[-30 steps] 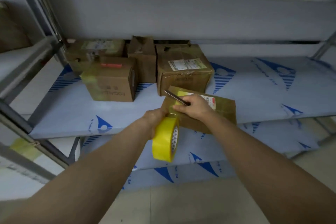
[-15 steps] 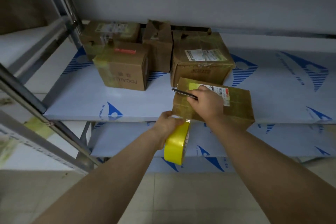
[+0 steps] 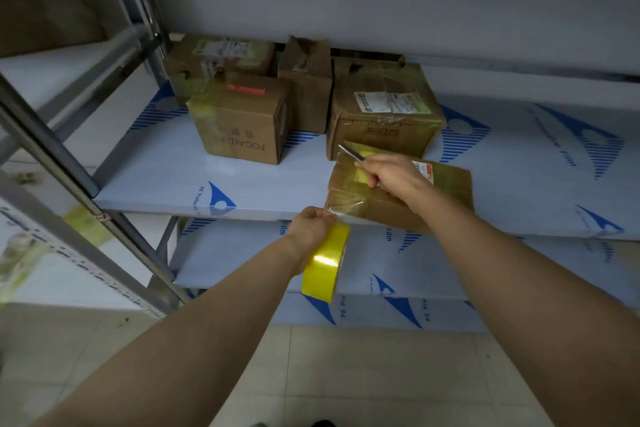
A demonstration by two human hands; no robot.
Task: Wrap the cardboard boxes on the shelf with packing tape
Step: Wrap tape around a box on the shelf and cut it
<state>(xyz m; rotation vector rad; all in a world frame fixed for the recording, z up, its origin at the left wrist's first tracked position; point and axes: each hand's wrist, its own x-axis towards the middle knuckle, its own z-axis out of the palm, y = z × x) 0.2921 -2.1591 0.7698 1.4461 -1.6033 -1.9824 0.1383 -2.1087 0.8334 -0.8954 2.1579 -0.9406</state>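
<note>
Both my bare forearms reach forward from the bottom corners and draw closer together toward the middle. My left hand [image 3: 310, 226] is the lower one, knuckles up, fingers curled round the tape [image 3: 323, 263] that hangs under the fist. My right hand [image 3: 393, 177] is higher and farther out, pinching a thin blade [image 3: 350, 152] that points up and left.

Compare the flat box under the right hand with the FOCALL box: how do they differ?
The flat box is low and wide; the FOCALL box is taller, cube-like. The flat box sits at the front edge of the shelf under the right hand; the FOCALL box stands further back, untouched. Both are brown cardboard with yellowish tape.
</note>
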